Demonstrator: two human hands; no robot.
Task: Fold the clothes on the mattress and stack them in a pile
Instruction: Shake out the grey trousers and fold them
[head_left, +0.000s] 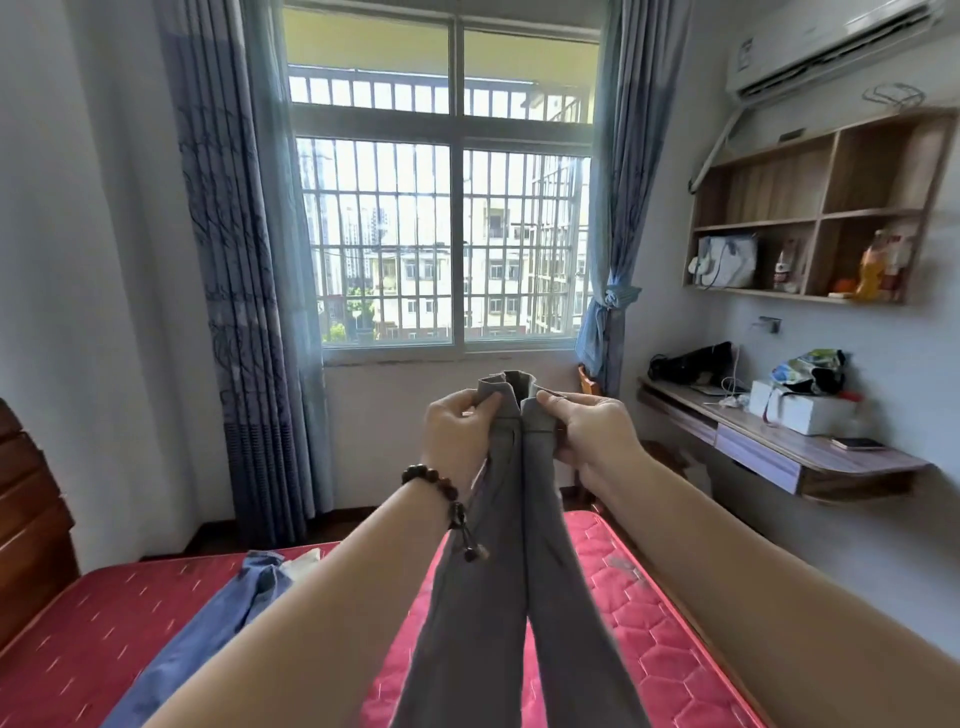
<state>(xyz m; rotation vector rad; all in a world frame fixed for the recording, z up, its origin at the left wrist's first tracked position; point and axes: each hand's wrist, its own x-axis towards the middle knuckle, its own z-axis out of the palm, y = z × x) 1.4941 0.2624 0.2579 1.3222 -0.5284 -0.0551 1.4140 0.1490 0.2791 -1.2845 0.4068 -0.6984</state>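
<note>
I hold a pair of grey trousers up in the air in front of the window. My left hand pinches one side of the waistband and my right hand pinches the other, the two sides brought close together. The legs hang down toward me over the red quilted mattress. A blue garment lies stretched on the mattress to the left, partly hidden by my left forearm. A bit of pale cloth shows beside it.
A wooden headboard stands at the left edge. A wall-mounted desk with a box, bags and a phone is on the right, shelves above it. Curtains frame the barred window ahead.
</note>
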